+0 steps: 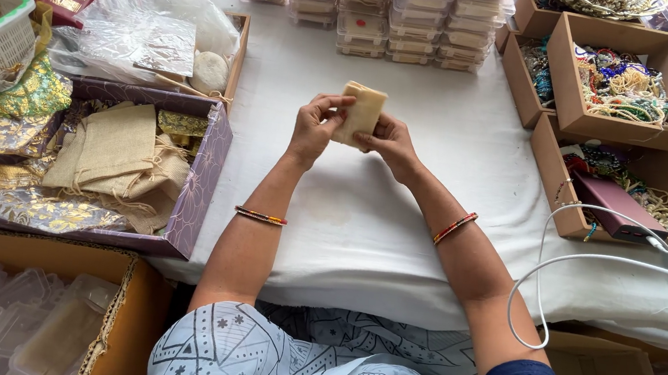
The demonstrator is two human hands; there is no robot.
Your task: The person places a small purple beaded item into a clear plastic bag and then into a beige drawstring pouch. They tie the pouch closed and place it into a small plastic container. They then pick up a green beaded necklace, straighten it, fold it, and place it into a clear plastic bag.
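Beige pouch (361, 113) at twelve o'clock, purple floral-print box (201, 174) at nine, white cloth (362, 232) underneath, red-and-gold bangles (454, 227) at centre.

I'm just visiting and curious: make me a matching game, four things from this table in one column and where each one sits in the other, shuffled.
Things:
1. small beige pouch
2. burlap bags
3. clear plastic cases
4. white cable

Places:
A. stacked at the far edge of the table
B. in the purple box on the left
C. on the right, trailing from a cardboard tray
D. held between left hand and right hand

Pairs: 1-D, 2-B, 3-A, 4-C
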